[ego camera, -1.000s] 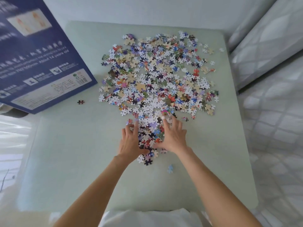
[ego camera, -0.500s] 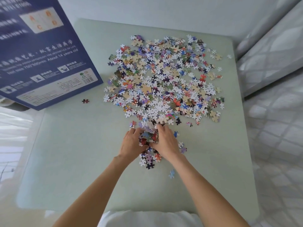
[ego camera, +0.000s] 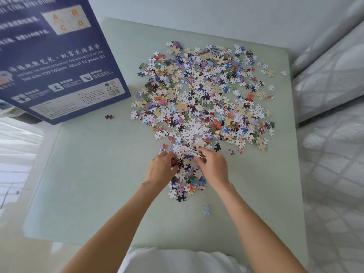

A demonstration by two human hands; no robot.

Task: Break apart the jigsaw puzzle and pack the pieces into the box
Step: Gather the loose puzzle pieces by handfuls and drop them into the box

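- I see the handful of pieces (ego camera: 187,154) bunched between my two hands at the near edge of the loose pile (ego camera: 202,95), which is spread across the middle of the tabletop (ego camera: 88,184).
- My left hand (ego camera: 160,170) and right hand (ego camera: 213,168) face each other, fingers curled in around that handful.
- The box (ego camera: 59,62) lies to the far left, so the left hand is nearer it; I judge the carry goes up and leftward.
- Two stray pieces lie apart: one (ego camera: 109,116) near the box, one (ego camera: 206,209) beside my right forearm.
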